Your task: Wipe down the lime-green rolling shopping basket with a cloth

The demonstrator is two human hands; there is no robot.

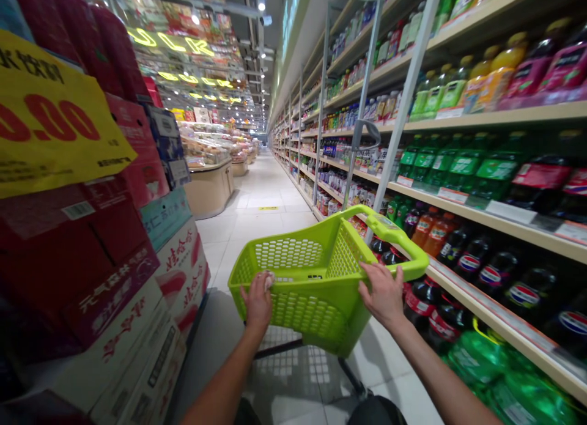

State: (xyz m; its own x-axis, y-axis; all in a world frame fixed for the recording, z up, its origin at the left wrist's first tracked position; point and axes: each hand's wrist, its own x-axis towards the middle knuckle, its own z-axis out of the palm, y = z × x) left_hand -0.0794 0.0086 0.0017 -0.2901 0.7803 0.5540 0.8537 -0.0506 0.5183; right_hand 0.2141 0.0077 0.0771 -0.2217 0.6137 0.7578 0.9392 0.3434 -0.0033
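Note:
A lime-green plastic shopping cart [316, 306] stands sideways in front of me, its handle [413, 254] toward the right. My left hand [257, 299] is closed over the near rim at the cart's left end. A small whitish thing, perhaps crumpled tissue [269, 279], shows by its fingertips. Near the handle, my right hand [383, 290] grips the same near rim with its fingers over the edge. Through the perforated walls, the basket's inside shows a small dark patch on the floor that I cannot make out.
Shelves of bottled drinks [477, 159] line the right side, close to the handle. Stacked drink cartons [178, 260] rise on the left beneath a yellow price sign [55, 119]. A tiled aisle [257, 174] runs ahead past a wood-sided display counter [208, 189].

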